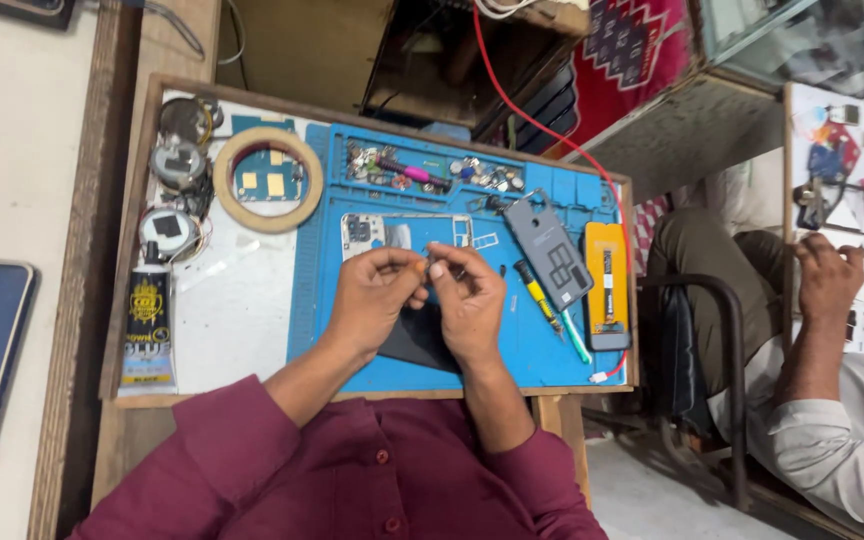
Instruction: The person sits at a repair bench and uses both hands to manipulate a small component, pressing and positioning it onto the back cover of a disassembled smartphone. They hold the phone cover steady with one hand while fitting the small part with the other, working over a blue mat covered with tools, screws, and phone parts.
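My left hand [377, 295] and my right hand [468, 298] meet over a blue work mat [317, 300], fingertips pinched together on something too small to make out. Under them lie an opened phone frame [372, 232] and a dark flat panel [420, 343]. A grey phone back cover [549, 250] lies just right of my right hand, with a yellow-handled screwdriver [537, 297] beside it. Both sleeves are maroon.
A ring of tape [268, 179], small round parts [178, 162] and a glue tube [148, 325] sit on the left of the tray. A yellow tool [606, 283] lies at the mat's right edge. A red wire [542, 125] crosses above. Another person's hand [828, 280] works at the right.
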A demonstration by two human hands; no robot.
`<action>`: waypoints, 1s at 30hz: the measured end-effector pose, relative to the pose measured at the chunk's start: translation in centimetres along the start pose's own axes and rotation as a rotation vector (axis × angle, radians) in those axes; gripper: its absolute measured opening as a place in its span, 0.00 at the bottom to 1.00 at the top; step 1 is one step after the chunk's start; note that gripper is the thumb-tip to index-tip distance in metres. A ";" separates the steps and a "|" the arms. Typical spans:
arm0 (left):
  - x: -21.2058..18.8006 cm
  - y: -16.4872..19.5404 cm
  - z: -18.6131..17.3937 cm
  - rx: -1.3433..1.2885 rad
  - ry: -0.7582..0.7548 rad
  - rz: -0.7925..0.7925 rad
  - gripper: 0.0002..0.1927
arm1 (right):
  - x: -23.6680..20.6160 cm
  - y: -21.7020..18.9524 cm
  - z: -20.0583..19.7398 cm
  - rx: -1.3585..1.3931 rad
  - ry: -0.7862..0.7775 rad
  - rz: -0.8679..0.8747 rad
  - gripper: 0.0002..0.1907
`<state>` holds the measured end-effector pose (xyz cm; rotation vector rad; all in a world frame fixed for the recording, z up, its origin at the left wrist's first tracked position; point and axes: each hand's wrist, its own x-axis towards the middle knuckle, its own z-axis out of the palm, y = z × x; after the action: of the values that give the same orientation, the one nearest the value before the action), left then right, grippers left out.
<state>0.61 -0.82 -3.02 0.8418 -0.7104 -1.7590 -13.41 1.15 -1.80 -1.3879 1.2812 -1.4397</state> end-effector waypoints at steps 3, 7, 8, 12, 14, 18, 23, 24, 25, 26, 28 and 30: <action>-0.2 0.5 0.2 0.004 0.006 -0.017 0.08 | 0.0 -0.2 0.1 0.071 0.005 -0.007 0.09; -0.4 1.2 0.5 0.000 0.000 -0.008 0.08 | 0.0 -0.1 0.1 0.076 0.007 -0.009 0.09; -0.4 1.2 0.5 0.002 0.000 -0.005 0.08 | 0.0 0.0 0.1 0.064 0.008 -0.017 0.09; -0.3 1.1 0.8 0.044 0.008 0.010 0.08 | 0.1 0.2 0.0 0.018 -0.009 -0.030 0.10; -0.4 0.8 0.8 0.023 0.026 0.028 0.08 | -0.1 0.3 -0.1 -0.073 0.017 -0.008 0.11; -0.6 0.2 0.4 0.182 0.045 0.078 0.07 | -0.4 0.0 -0.5 0.059 -0.012 0.026 0.10; -0.9 -0.5 0.2 0.178 0.082 0.105 0.06 | -0.6 -1.2 -1.0 0.070 -0.057 0.031 0.11; -0.9 -0.6 0.2 0.149 0.065 0.104 0.06 | -0.5 -1.4 -1.1 0.020 -0.045 0.009 0.11; -0.8 -0.6 0.2 0.118 0.052 0.105 0.05 | -0.4 -1.7 -1.2 -0.030 -0.039 -0.013 0.11; -0.8 -0.7 0.2 0.085 0.043 0.108 0.05 | -0.4 -1.8 -1.3 -0.080 -0.036 -0.035 0.12; -0.8 -0.8 0.2 0.083 0.039 0.109 0.05 | -0.3 -2.1 -1.5 -0.132 -0.017 -0.072 0.12; -0.8 -0.9 0.1 0.071 0.035 0.110 0.05 | -0.3 -2.2 -1.5 -0.152 -0.008 -0.089 0.12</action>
<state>0.23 0.20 -3.53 0.8637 -0.7850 -1.6257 -14.62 2.19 0.34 -1.5665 1.3625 -1.4180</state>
